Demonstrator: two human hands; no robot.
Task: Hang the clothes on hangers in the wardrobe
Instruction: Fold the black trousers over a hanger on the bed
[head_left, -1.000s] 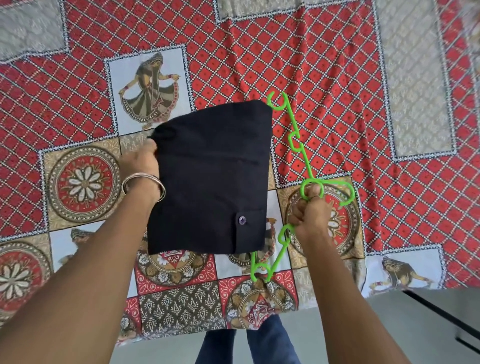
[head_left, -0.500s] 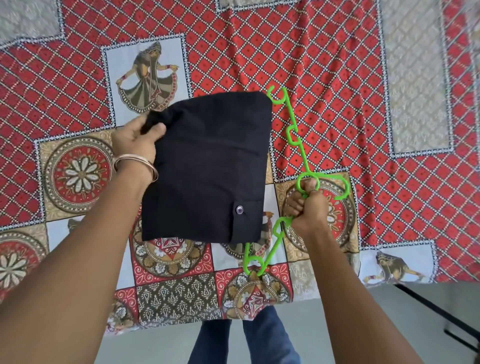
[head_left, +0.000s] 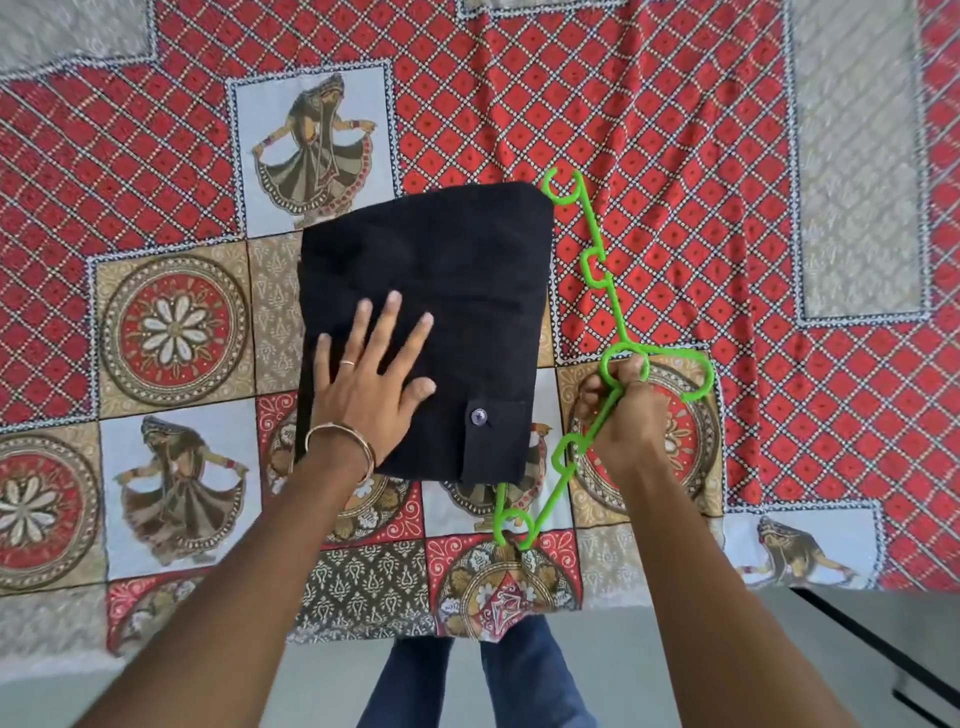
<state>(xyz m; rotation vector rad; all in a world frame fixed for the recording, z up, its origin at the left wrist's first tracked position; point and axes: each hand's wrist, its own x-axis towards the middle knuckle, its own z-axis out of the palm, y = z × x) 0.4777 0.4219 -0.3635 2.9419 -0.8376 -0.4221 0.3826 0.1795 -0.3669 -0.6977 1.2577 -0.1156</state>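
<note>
- Head view: the left hand (head_left: 370, 382) lies flat on a folded black cloth garment (head_left: 426, 332), its fingers (head_left: 390, 317) straight and spread, palm down on the garment's lower left part.
- A thin ring sits on one of those fingers, and a metal bangle (head_left: 340, 447) circles the wrist just behind the hand.
- The garment lies on a patterned red, beige and white bedspread (head_left: 675, 156). Its top edge is well beyond the left fingertips, and its bottom edge is back by the wrist.
- A small round button (head_left: 478, 416) on a sewn tab of the garment is just to the thumb side of the left hand, near the thumb tip but apart from it.
- The right hand (head_left: 631, 421) grips a bright green plastic clothes hanger (head_left: 602, 291), its fingers curled round the hanger's middle where the hook joins the arms.
- The hanger runs along the garment's right edge: one arm reaches away past the right knuckles to a curled end near the garment's top right corner, and the other comes back toward the wrist, its end just below the garment's bottom edge.
- The hanger's hook curves out to the far side of the right fingers, away from the garment.
- Below the bedspread's near edge, between the two forearms, are legs in blue jeans (head_left: 524, 686) over a grey floor (head_left: 675, 675).
</note>
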